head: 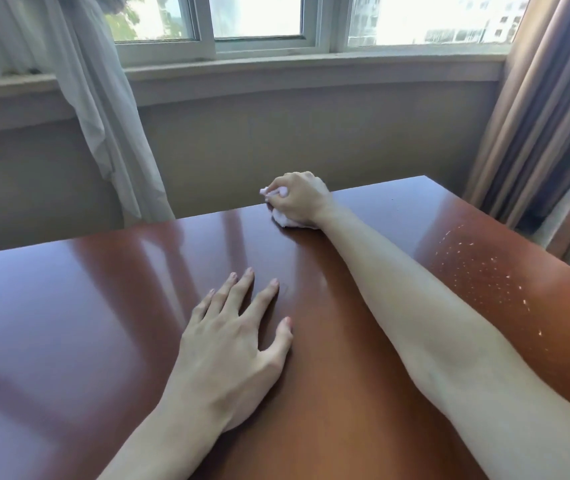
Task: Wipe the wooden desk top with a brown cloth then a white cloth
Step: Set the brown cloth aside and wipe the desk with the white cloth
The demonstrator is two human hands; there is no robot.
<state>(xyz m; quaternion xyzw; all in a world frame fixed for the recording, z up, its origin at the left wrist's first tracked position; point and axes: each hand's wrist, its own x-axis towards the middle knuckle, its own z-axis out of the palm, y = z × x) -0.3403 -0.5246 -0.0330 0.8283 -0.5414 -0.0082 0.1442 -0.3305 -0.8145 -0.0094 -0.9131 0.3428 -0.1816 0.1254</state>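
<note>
Nearest the camera, the left hand (228, 344) lies palm down on the glossy reddish-brown wooden desk top (69, 306), fingers spread and holding nothing; it looks placed there to brace the body while the other arm reaches. The right hand (299, 199) is stretched to the far edge of the desk, fingers clenched around a crumpled white cloth (285, 220) that is pressed against the wood, which suggests the second, white-cloth pass is under way. Most of the cloth is buried in the fist, so its size and folds cannot be judged. No brown cloth shows anywhere. Pale specks (491, 268) dot the desk's right side; whether they are dust, droplets or glints of light is unclear. Beyond hang a sheer white curtain (103, 116) and a heavier striped drape (546, 116), with the window (259, 19) above.
</note>
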